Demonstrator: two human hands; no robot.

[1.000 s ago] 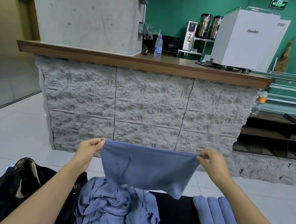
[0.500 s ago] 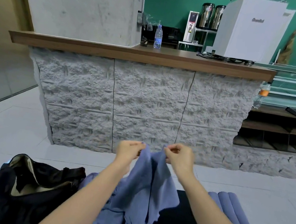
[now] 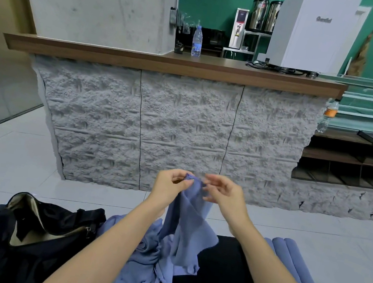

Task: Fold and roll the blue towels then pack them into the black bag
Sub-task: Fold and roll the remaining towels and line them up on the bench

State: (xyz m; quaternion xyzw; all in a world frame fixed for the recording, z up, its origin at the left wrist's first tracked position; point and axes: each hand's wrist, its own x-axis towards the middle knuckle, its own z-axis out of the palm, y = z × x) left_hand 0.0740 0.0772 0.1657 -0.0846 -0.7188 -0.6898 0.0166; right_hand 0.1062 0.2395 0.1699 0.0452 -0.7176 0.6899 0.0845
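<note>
Since a second ago the hands had come together, halving the towel (image 3: 187, 227): left hand (image 3: 171, 184) fingers pinched its top corners, right hand (image 3: 225, 196) fingers apart just beside, towel hanging long-axis down over the pile (image 3: 138, 256) on the desk (image 3: 221, 269).

- The right hand (image 3: 223, 196) is showing blurred fingertips beside the hanging towel (image 3: 189, 227) — whether they are pinching it cannot be told.
- The left forearm is covering part of the loose towel heap (image 3: 145, 257), which is running off the bottom edge.
- The right forearm is hiding part of the rolled towels (image 3: 295, 266).
- Lettering on the white machine (image 3: 312, 34) is showing too small to read.
</note>
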